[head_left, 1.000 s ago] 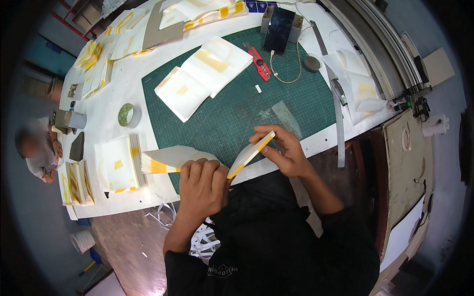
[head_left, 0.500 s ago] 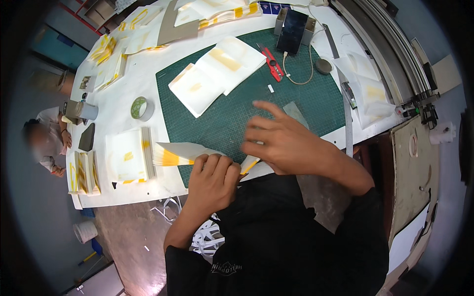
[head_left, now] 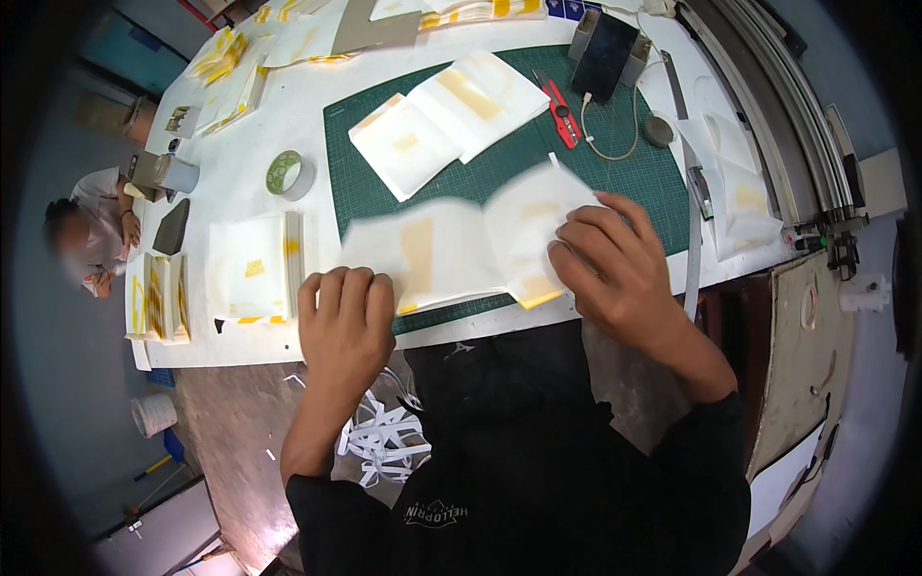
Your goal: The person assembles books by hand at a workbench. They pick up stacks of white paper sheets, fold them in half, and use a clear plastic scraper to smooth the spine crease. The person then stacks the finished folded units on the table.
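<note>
A bundle of white folded paper sheets (head_left: 456, 250) with pale yellow print lies spread open at the near edge of the green cutting mat (head_left: 519, 197). My left hand (head_left: 348, 312) grips its lower left corner, fingers curled over the edge and thumb hidden. At the right edge, my right hand (head_left: 615, 264) pinches the other leaf, its fingers bent over the paper. A fold runs between the two leaves, and yellow shows along the lower edges. Farther back on the mat rest more white folded sheets (head_left: 485, 101), beside a red utility knife (head_left: 565, 120).
Left of my hands stand a stack of printed sheets (head_left: 252, 269) and a tape roll (head_left: 288, 175). A phone (head_left: 607, 56) leans on a holder at the back right, near a metal ruler (head_left: 691, 254). Paper strips (head_left: 384, 442) lie on the floor. Another person (head_left: 101, 226) is at the far left.
The bundle has gone from bunched and partly folded to spread open. My right hand, in the air before, now holds its right edge; my left hand has moved left. The view has shifted slightly.
</note>
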The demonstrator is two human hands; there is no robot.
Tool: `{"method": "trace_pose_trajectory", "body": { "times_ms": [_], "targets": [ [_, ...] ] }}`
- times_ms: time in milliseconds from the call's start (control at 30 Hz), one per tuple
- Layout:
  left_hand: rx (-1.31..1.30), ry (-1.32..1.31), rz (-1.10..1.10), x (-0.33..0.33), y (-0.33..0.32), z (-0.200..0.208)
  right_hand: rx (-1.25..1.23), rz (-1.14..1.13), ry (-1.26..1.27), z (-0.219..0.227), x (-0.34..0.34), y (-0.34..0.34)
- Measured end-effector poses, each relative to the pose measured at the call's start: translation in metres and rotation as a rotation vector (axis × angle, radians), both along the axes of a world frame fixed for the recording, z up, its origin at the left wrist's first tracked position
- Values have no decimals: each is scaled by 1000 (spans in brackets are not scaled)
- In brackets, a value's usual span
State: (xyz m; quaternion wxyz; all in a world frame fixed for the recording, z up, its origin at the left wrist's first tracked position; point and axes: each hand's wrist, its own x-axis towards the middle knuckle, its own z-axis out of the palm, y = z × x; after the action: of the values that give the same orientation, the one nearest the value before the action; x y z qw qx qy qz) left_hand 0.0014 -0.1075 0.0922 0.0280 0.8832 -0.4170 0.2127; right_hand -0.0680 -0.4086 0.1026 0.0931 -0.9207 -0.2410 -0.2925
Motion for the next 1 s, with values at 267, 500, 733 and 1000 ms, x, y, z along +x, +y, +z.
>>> {"method": "trace_pose_trajectory", "body": {
  "times_ms": [267,500,733,1000],
  "targets": [
    [139,176,-9,-25,5,-117,-29,-60,74,-152,-29,6],
    [-39,361,-120,-23,-28,-87,-9,-50,175,-157,-35,5],
    [-77,419,-315,-27,-71,-113,11,-32,536,-126,-56,-8],
    [-56,406,-297,-29,-76,-122,290,-30,577,-132,-55,-43]
  ]
}}
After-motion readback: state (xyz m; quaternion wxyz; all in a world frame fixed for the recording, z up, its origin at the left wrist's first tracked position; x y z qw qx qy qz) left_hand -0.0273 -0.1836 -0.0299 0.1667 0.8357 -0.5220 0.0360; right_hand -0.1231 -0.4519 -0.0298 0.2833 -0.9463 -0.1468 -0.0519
